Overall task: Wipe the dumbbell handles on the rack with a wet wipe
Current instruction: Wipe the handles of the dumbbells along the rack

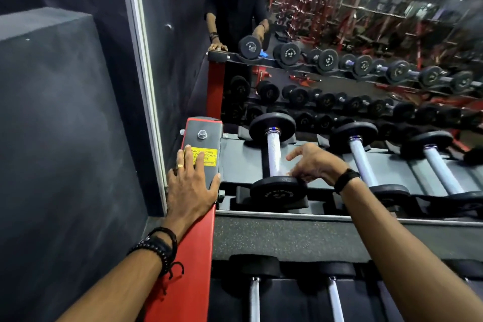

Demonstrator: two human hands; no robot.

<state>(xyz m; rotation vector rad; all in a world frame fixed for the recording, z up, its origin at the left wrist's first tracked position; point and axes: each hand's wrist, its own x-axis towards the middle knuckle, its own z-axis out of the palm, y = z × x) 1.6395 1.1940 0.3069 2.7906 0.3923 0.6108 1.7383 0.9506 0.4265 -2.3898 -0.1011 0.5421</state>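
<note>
Top rack [300, 149], far-left dumbbell [274, 154]: its handle [274, 150] runs twelve to six, lying at nine o'clock of the right hand [312, 163], the nearer one, fingers spread wide, wipe unclear. Left hand [192, 185] lies flat and open on the rack's end post [202, 144], off at nine o'clock.

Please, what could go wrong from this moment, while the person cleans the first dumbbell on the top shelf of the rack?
1. The right hand works low on the handle, against the front weight head; if the dumbbell rolls, fingers could be pinched.
2. No wipe is clearly visible in that hand, so the handle may be left unwiped.
3. The left hand rests on the rack end cap, partly covering the yellow label.
</note>
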